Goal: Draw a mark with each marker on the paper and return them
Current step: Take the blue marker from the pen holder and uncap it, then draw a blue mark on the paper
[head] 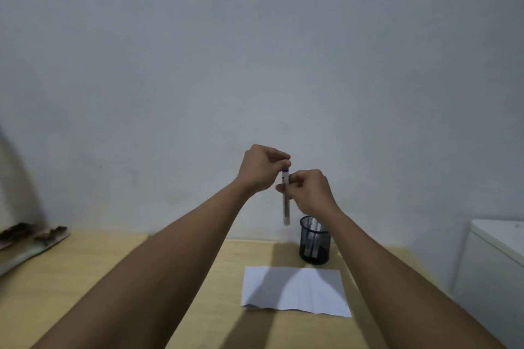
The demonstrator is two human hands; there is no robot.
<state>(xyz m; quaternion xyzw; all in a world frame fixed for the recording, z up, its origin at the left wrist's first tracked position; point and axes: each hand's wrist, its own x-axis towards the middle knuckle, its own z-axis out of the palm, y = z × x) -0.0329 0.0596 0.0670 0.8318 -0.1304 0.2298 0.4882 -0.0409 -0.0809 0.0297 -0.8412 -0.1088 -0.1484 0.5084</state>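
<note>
White marker pinched upright by both hands, left hand at its cap, right hand on the barrel.

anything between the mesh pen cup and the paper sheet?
Nothing. In the head view only a bare strip of wooden table, partly shadowed, separates the pen cup from the paper.

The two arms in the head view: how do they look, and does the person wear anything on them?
Both arms are bare from where they enter the picture up to the hands; no sleeve shows. The left hand and the right hand wear no gloves. I see no watch, bracelet or ring on the wrists or fingers, though the picture is a little soft, so a thin ring could escape notice.
</note>
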